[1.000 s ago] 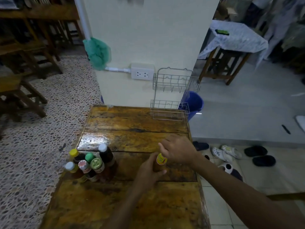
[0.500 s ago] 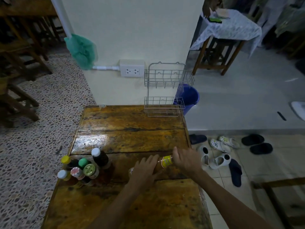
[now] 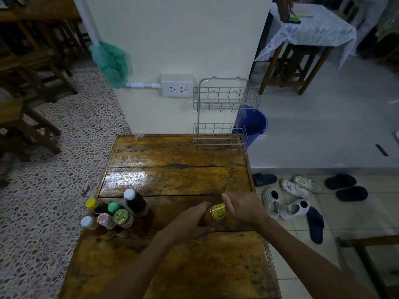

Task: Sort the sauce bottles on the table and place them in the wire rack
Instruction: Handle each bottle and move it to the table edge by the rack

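Note:
A sauce bottle with a yellow label [image 3: 216, 213] lies tilted between both hands over the wooden table [image 3: 177, 180]. My left hand [image 3: 190, 221] grips its body and my right hand [image 3: 244, 209] holds its top end, hiding the cap. Several more sauce bottles [image 3: 114, 214] with yellow, green, white and patterned caps stand clustered at the table's left edge. The two-tier wire rack [image 3: 220, 117] hangs empty on the wall above the table's far right corner.
A wall socket [image 3: 177, 86] sits left of the rack, beside a green net bag [image 3: 111, 61]. A blue bucket [image 3: 253, 124] stands behind the rack. Sandals and clogs [image 3: 295, 197] lie on the floor right of the table. Wooden chairs stand to the left.
The bottle went from upright in both hands to lying sideways between them. My hands shifted slightly right and the view tilted, with the bottle cluster unmoved.

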The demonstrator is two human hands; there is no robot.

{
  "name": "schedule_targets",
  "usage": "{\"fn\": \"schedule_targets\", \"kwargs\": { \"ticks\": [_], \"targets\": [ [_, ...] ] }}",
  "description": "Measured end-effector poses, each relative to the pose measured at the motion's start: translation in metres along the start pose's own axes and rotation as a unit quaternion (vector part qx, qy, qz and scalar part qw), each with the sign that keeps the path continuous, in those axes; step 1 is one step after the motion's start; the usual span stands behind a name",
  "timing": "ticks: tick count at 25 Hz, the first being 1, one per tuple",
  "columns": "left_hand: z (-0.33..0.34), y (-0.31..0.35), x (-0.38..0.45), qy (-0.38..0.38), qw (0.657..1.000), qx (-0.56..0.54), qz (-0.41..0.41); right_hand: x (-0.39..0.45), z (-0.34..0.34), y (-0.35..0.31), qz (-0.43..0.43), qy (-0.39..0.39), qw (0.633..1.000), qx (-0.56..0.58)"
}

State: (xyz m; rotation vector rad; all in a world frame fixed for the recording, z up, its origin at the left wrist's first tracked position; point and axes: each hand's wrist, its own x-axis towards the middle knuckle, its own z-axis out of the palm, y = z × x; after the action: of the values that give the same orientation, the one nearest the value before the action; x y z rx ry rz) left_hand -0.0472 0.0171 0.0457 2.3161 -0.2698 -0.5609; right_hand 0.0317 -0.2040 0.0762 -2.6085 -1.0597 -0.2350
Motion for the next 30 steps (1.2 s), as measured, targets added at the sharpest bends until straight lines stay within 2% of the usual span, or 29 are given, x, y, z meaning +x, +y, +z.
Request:
{"fn": "schedule_targets", "kwargs": {
  "ticks": [3, 5, 9, 10, 12, 13, 14, 16, 18, 20, 25, 27, 28, 29, 30],
  "targets": [
    [0.006, 0.004, 0.0, 0.03, 0.999, 0.035, -0.019, 0.003, 0.006, -0.004, 0.067, -0.006, 0.997, 0.039],
    [0.011, 0.003, 0.0, 0.036, 0.996, 0.073, -0.021, -0.003, 0.011, -0.003, 0.066, -0.022, 0.997, 0.032],
    [0.025, 0.005, 0.001, 0.051, 0.98, 0.183, -0.054, -0.014, 0.021, 0.001, 0.066, -0.137, 0.986, -0.071],
    [0.029, 0.007, 0.002, 0.057, 0.97, 0.227, -0.064, -0.012, 0.024, 0.002, 0.053, -0.181, 0.975, -0.117],
    [0.038, 0.009, 0.006, 0.073, 0.955, 0.278, -0.073, -0.008, 0.026, 0.005, 0.097, -0.279, 0.946, -0.135],
    [0.038, 0.009, 0.009, 0.077, 0.956, 0.274, -0.07, -0.008, 0.022, 0.003, 0.105, -0.268, 0.95, -0.123],
    [0.031, 0.008, 0.012, 0.076, 0.963, 0.249, -0.066, -0.007, 0.018, 0.0, 0.098, -0.219, 0.963, -0.124],
    [0.011, 0.002, 0.018, 0.046, 0.994, 0.097, -0.037, -0.008, 0.008, -0.004, 0.07, -0.075, 0.993, -0.058],
    [-0.008, -0.003, 0.018, -0.007, 0.997, -0.073, 0.012, -0.004, -0.004, 0.002, 0.007, 0.017, 1.0, 0.011],
    [-0.017, -0.003, 0.015, -0.026, 0.993, -0.114, 0.031, 0.004, -0.014, 0.008, -0.041, 0.008, 0.999, -0.004],
    [-0.006, -0.005, 0.015, -0.005, 0.991, -0.134, -0.009, 0.008, -0.003, 0.001, 0.062, -0.042, 0.994, 0.085],
    [0.002, -0.005, 0.011, -0.003, 0.99, -0.132, -0.043, 0.002, 0.002, -0.002, 0.072, -0.041, 0.993, 0.086],
    [0.006, -0.003, 0.01, 0.0, 0.992, -0.109, -0.058, -0.002, 0.002, -0.003, 0.067, -0.078, 0.992, 0.074],
    [0.009, -0.001, 0.01, 0.009, 0.996, -0.062, -0.068, -0.003, 0.002, -0.004, 0.092, -0.137, 0.982, 0.09],
    [0.012, 0.001, 0.011, 0.023, 0.997, 0.005, -0.074, -0.003, 0.007, 0.001, 0.108, -0.163, 0.978, 0.069]
  ]
}}
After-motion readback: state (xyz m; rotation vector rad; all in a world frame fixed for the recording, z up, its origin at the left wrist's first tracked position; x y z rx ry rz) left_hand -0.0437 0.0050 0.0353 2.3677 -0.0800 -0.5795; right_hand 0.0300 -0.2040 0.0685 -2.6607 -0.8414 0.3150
